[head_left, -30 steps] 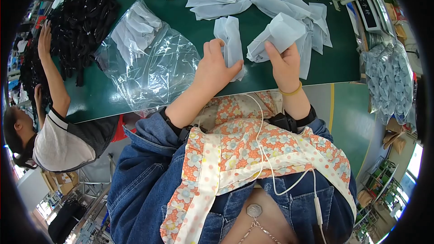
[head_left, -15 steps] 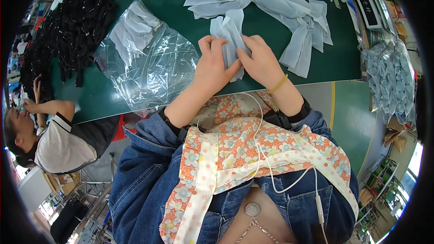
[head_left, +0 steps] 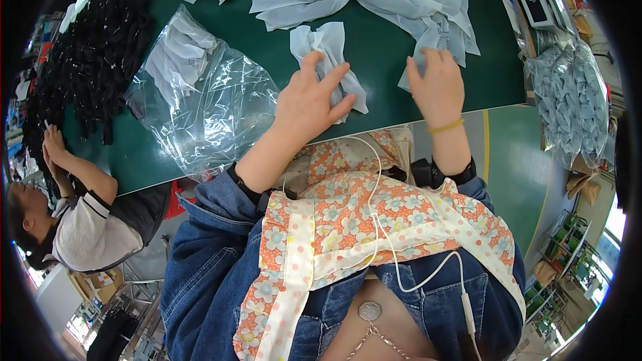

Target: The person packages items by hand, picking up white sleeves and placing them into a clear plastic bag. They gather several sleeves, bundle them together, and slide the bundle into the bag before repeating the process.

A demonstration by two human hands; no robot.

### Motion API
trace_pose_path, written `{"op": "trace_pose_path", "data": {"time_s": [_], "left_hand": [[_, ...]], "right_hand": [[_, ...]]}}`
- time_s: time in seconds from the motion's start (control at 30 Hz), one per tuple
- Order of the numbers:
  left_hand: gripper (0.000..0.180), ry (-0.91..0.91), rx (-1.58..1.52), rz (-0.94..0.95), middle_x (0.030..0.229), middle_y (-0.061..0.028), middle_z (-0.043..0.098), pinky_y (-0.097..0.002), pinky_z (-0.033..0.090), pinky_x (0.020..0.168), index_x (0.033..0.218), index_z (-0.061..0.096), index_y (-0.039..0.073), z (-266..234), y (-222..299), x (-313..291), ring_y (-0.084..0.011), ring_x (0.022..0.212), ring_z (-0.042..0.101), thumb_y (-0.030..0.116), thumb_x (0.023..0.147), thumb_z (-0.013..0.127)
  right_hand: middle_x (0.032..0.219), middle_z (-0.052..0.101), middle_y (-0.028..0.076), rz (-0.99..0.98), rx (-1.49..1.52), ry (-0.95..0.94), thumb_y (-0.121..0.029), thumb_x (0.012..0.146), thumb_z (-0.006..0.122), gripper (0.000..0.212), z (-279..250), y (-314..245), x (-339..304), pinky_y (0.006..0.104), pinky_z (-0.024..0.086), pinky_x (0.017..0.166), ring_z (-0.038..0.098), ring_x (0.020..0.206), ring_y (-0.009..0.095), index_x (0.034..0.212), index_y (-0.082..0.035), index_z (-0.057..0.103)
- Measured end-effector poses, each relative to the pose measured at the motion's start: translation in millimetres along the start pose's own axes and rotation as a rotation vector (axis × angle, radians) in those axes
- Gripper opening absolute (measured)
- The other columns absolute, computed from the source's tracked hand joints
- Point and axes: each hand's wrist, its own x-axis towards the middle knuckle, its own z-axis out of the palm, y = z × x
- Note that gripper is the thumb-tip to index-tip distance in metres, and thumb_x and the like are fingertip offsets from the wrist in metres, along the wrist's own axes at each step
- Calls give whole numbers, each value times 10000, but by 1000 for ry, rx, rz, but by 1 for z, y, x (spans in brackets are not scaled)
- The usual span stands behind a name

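A small bundle of pale frosted bags (head_left: pixel 327 40) lies on the green table in front of me, pinched narrow at its middle. My left hand (head_left: pixel 309 99) rests over its left side with thumb and fingers spread, not closed round it. To the right, my right hand (head_left: pixel 439 90) is at the near end of another pale bundle (head_left: pixel 431 27). Its thumb stands apart from the fingers, which reach onto the bundle and partly cover it. Further pale bundles (head_left: pixel 301 3) lie heaped along the far side.
Left of my hands lies a large clear plastic bag (head_left: pixel 221 110) with pale bundles inside. A heap of black cords (head_left: pixel 114 47) covers the table's left end, where a co-worker (head_left: pixel 93 217) sits. At the right hangs a clear sack of bundles (head_left: pixel 572 103), below a device with a display (head_left: pixel 531 0).
My right hand has left the middle bundle and moved right to another one. My left hand has loosened and spread its fingers. The whole view has shifted slightly.
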Motion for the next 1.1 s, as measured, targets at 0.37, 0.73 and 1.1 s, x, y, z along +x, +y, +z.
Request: {"op": "trace_pose_path", "data": {"time_s": [0.37,0.73,1.1], "left_hand": [[464,-9,-17,-36,1198,-142,432,-357,524,646,1152,597,198,0,0,0,-285,844,595,388,738,687],[461,-36,-21,-41,1196,-150,430,-370,524,657,1162,589,203,-3,0,0,-296,841,595,392,751,675],[511,-37,20,-15,1194,-153,432,-373,529,606,1222,542,293,-6,7,9,-303,773,606,356,732,671]], "right_hand": [[895,597,146,-359,-109,22,-65,725,601,275,-8,-6,7,403,469,710,577,778,342,999,-40,609],[921,600,170,-56,298,-95,-90,782,590,242,-2,6,22,401,475,688,589,817,348,1013,-18,600],[878,567,178,79,305,-203,-125,846,540,202,30,-48,5,377,472,667,579,823,360,994,-4,604]]}}
